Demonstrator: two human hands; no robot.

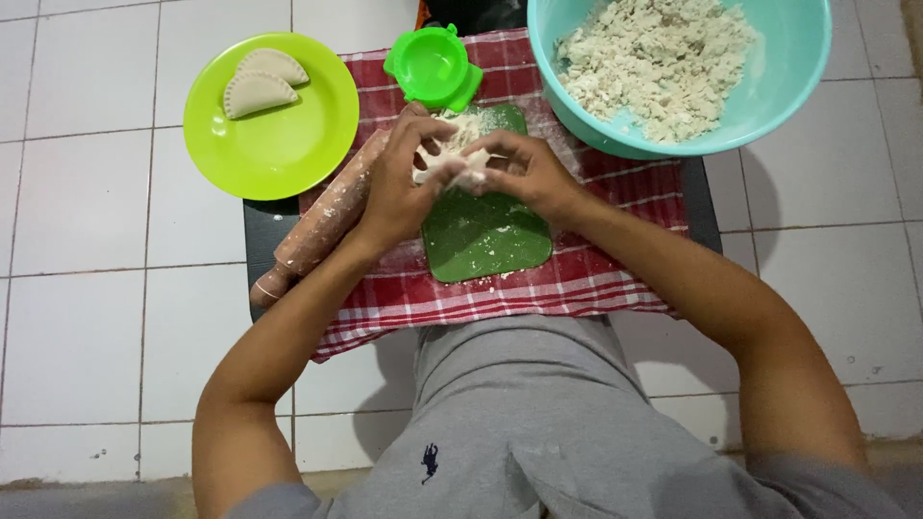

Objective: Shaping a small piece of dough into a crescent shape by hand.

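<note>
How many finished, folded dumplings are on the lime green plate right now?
2. Both lie on the upper left part of the lime green plate: one folded dumpling near the top rim, the other dumpling just below, overlapping it. None seem hidden elsewhere.

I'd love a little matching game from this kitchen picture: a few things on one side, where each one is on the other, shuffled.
Things:
1. folded pastries
2. rolling pin
3. crumbly dough
4. dough lump

Places:
A. in the teal bowl
B. between the left hand and right hand
C. on the lime plate
D. on the red checked cloth, beside the left forearm

Pairs: 1-C, 2-D, 3-A, 4-B
</note>
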